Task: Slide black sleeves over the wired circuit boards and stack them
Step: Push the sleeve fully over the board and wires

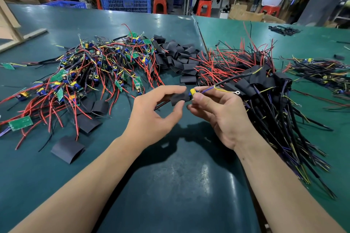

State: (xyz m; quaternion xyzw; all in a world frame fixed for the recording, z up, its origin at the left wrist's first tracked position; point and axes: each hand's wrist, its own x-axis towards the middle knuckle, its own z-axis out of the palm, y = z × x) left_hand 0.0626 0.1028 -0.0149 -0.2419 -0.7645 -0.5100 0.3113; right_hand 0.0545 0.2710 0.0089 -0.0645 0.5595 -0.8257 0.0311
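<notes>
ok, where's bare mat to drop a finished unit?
Bare mat lies near the person, between the forearms, and far behind the piles. The bare-board pile, loose sleeves and sleeved stack crowd the middle. The left hand pinches a sleeve; the right hand holds its board.

Table [170, 185]: dark teal-green
Sleeve [180, 98]: matte black
Circuit boards pile [91, 66]: green, with blue and yellow parts
Wires [223, 60]: red, black, yellow, purple
Stools [160, 5]: orange-red
Crate [126, 3]: blue
</notes>
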